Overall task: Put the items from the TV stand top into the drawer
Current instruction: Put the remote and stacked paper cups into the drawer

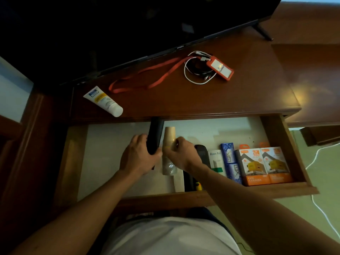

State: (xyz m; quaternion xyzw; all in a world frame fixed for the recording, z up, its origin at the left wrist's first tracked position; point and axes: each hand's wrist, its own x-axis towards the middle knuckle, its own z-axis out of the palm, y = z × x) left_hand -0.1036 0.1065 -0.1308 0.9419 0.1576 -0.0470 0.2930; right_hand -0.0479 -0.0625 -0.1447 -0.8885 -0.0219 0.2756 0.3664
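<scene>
In mid-frame our hands are together over the open drawer (pixel 287 144): left hand (pixel 138 157) clamped on a dark remote (pixel 155 135), right hand (pixel 179 155) pinching a tan bottle (pixel 169 137). Tube (pixel 104 102), lanyard (pixel 147 76) and cable (pixel 196 70) wait on the tabletop (pixel 248 92) in the upper half. The bottle could roll once released, or the remote's far end snag under the tabletop edge

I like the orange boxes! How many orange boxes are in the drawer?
2. Both stand side by side at the drawer's right end: the left orange box and the right orange box. More may hide behind the arms.
</scene>
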